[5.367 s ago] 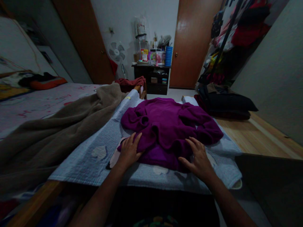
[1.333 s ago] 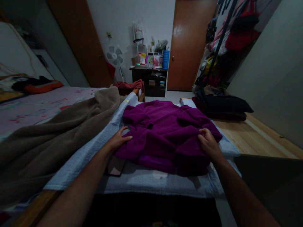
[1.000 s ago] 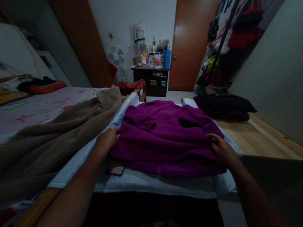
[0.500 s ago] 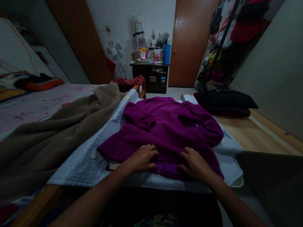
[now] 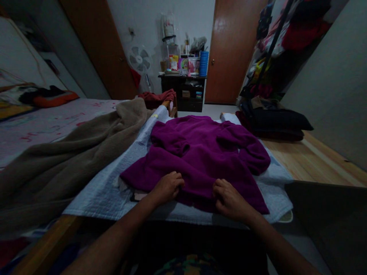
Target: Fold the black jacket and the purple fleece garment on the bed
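A purple long-sleeved garment (image 5: 200, 152) lies spread on a light blue-white cloth (image 5: 100, 194), its sleeves folded inward over the body. My left hand (image 5: 169, 186) is closed on the near edge of the garment, left of its middle. Farther right along that same edge, my right hand (image 5: 229, 198) has its fingers curled on the purple fabric. Beneath the garment's left corner, a bit of pale and dark fabric (image 5: 140, 196) shows.
A brown blanket (image 5: 74, 149) drapes over the bed at left. Folded dark clothes (image 5: 275, 118) sit on a wooden surface (image 5: 315, 160) at right. Behind are a fan (image 5: 140, 59), a dark cabinet (image 5: 182, 93) and hanging clothes (image 5: 304, 34).
Both hands have curled their fingers onto the garment's near edge. My left hand has shifted slightly left. The brighter purple strip between the hands is now covered.
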Action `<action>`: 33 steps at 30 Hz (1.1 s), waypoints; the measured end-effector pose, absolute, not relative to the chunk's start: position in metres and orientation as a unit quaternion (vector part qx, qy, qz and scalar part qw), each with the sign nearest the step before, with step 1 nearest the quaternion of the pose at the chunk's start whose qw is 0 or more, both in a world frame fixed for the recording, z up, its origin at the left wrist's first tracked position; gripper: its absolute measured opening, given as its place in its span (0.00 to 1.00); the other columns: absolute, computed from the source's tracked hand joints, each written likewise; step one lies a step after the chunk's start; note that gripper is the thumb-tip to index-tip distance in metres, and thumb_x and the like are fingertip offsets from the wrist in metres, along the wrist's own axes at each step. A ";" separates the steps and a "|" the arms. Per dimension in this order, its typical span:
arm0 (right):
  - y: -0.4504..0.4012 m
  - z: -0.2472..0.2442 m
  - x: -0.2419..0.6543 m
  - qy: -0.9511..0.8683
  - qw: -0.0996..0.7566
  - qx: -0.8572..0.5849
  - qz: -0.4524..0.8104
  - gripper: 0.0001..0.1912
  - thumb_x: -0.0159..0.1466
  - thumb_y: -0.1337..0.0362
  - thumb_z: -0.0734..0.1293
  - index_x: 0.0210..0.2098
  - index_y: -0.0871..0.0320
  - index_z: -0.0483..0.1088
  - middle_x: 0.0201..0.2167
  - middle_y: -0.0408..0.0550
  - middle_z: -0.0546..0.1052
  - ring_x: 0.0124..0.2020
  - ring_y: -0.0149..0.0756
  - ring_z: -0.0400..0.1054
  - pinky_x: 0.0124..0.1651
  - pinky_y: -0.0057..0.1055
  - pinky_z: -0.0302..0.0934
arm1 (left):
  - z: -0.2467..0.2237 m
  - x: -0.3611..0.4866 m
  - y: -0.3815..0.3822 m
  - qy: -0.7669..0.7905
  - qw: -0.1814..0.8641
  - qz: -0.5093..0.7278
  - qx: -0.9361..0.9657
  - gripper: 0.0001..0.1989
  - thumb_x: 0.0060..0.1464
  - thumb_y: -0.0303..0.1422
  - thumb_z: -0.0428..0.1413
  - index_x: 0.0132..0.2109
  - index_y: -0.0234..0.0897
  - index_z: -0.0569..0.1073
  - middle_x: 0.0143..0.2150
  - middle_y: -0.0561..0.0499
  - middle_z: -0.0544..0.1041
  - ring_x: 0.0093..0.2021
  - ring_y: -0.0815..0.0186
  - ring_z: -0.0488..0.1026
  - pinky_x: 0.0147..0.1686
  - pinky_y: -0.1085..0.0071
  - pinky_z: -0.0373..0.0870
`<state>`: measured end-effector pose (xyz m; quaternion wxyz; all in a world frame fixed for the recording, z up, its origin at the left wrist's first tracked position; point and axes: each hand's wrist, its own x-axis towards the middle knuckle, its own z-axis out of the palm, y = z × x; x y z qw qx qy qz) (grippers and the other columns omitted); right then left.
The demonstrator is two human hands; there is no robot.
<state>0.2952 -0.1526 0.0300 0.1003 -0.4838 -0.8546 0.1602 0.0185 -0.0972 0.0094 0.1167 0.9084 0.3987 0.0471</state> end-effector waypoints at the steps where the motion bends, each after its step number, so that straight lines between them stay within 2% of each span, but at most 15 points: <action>1: -0.155 0.030 0.294 -0.860 0.099 -0.464 0.188 0.10 0.52 0.75 0.61 0.32 0.57 0.65 0.37 0.45 0.67 0.40 0.35 0.60 0.45 0.30 0.54 | 0.010 0.016 -0.100 0.401 0.110 0.028 0.909 0.10 0.51 0.21 0.50 0.36 0.39 0.72 0.39 0.48 0.72 0.41 0.62 0.66 0.42 0.66 0.65; 3: -0.158 0.027 0.291 -0.867 0.086 -0.435 0.227 0.08 0.53 0.74 0.62 0.32 0.57 0.66 0.37 0.45 0.67 0.40 0.34 0.61 0.45 0.30 0.55 | 0.011 0.014 -0.106 0.405 0.099 -0.014 0.909 0.09 0.52 0.22 0.50 0.36 0.39 0.72 0.39 0.47 0.72 0.41 0.61 0.66 0.43 0.64 0.65; 5: -0.159 0.023 0.291 -0.866 0.079 -0.429 0.243 0.04 0.56 0.70 0.64 0.32 0.57 0.67 0.38 0.46 0.68 0.41 0.35 0.61 0.45 0.30 0.56 | 0.013 0.016 -0.112 0.402 0.090 -0.026 0.911 0.10 0.50 0.24 0.53 0.40 0.40 0.72 0.42 0.46 0.71 0.44 0.59 0.67 0.46 0.61 0.64; 6: -0.159 0.021 0.291 -0.864 0.081 -0.430 0.250 0.01 0.58 0.68 0.65 0.32 0.57 0.68 0.38 0.46 0.68 0.41 0.35 0.62 0.46 0.30 0.56 | 0.014 0.019 -0.116 0.396 0.086 -0.019 0.914 0.14 0.49 0.25 0.54 0.44 0.40 0.71 0.44 0.46 0.71 0.47 0.58 0.66 0.50 0.59 0.62; 8: -0.157 0.022 0.294 -0.858 0.087 -0.431 0.266 0.03 0.61 0.64 0.65 0.33 0.57 0.69 0.38 0.46 0.69 0.41 0.35 0.63 0.45 0.30 0.57 | 0.018 0.026 -0.123 0.372 0.083 0.009 0.924 0.23 0.46 0.25 0.56 0.52 0.42 0.68 0.49 0.46 0.70 0.52 0.56 0.65 0.57 0.55 0.55; 10: -0.153 0.027 0.300 -0.853 0.091 -0.432 0.278 0.04 0.63 0.63 0.64 0.34 0.57 0.70 0.37 0.45 0.70 0.39 0.33 0.64 0.44 0.29 0.58 | 0.019 0.034 -0.128 0.342 0.090 0.028 0.935 0.28 0.47 0.25 0.55 0.57 0.44 0.64 0.52 0.47 0.69 0.54 0.56 0.64 0.60 0.54 0.50; 11: -0.150 0.032 0.304 -0.850 0.098 -0.440 0.272 0.05 0.64 0.64 0.64 0.35 0.57 0.70 0.36 0.45 0.71 0.39 0.33 0.65 0.44 0.28 0.58 | 0.019 0.038 -0.129 0.328 0.096 0.029 0.939 0.28 0.48 0.25 0.55 0.58 0.45 0.63 0.52 0.47 0.69 0.54 0.57 0.65 0.60 0.55 0.51; 15: -0.124 0.052 0.331 -0.829 0.148 -0.516 0.160 0.07 0.64 0.66 0.61 0.38 0.58 0.71 0.40 0.49 0.72 0.43 0.36 0.65 0.49 0.31 0.58 | 0.015 0.050 -0.127 0.308 0.098 0.004 0.946 0.24 0.50 0.23 0.53 0.54 0.44 0.65 0.49 0.47 0.70 0.50 0.59 0.68 0.50 0.62 0.63; 19: -0.079 0.066 0.365 -0.780 0.155 -0.606 0.002 0.10 0.62 0.65 0.62 0.41 0.60 0.72 0.48 0.54 0.70 0.50 0.42 0.63 0.55 0.36 0.54 | 0.014 0.059 -0.116 0.319 0.099 -0.020 0.942 0.16 0.47 0.23 0.53 0.45 0.42 0.67 0.44 0.48 0.72 0.42 0.60 0.71 0.39 0.66 0.67; 23: -0.034 0.073 0.398 -0.672 0.124 -0.725 -0.088 0.19 0.62 0.61 0.63 0.51 0.61 0.68 0.53 0.60 0.67 0.54 0.50 0.60 0.55 0.42 0.53 | 0.017 0.062 -0.108 0.341 0.169 0.032 0.924 0.18 0.43 0.25 0.54 0.45 0.42 0.67 0.42 0.50 0.74 0.42 0.60 0.72 0.42 0.66 0.68; 26: -0.009 0.070 0.423 -0.585 0.077 -0.804 -0.079 0.34 0.60 0.52 0.66 0.59 0.65 0.59 0.53 0.67 0.67 0.53 0.56 0.61 0.51 0.45 0.55 | 0.020 0.063 -0.103 0.352 0.231 0.017 0.907 0.18 0.43 0.27 0.55 0.44 0.42 0.69 0.42 0.50 0.75 0.41 0.61 0.73 0.41 0.67 0.68; 28: 0.003 0.066 0.440 -0.575 0.043 -0.817 -0.021 0.38 0.59 0.52 0.67 0.62 0.65 0.56 0.50 0.67 0.69 0.50 0.55 0.65 0.47 0.42 0.57 | 0.026 0.063 -0.100 0.348 0.267 -0.038 0.898 0.18 0.41 0.31 0.58 0.43 0.42 0.70 0.42 0.50 0.76 0.40 0.60 0.73 0.38 0.68 0.69; 31: 0.018 0.063 0.457 -0.633 0.023 -0.772 0.052 0.32 0.63 0.60 0.62 0.65 0.58 0.53 0.47 0.58 0.74 0.43 0.46 0.70 0.41 0.34 0.58 | 0.041 0.065 -0.087 0.326 0.345 -0.114 0.873 0.18 0.41 0.36 0.60 0.43 0.42 0.72 0.39 0.52 0.76 0.36 0.62 0.74 0.32 0.71 0.68; 33: 0.025 0.069 0.461 -0.655 0.024 -0.754 0.040 0.29 0.65 0.63 0.59 0.65 0.52 0.55 0.45 0.54 0.75 0.40 0.42 0.71 0.38 0.32 0.58 | 0.053 0.066 -0.069 0.319 0.392 -0.116 0.855 0.16 0.45 0.37 0.57 0.44 0.42 0.72 0.37 0.55 0.77 0.34 0.65 0.73 0.29 0.73 0.67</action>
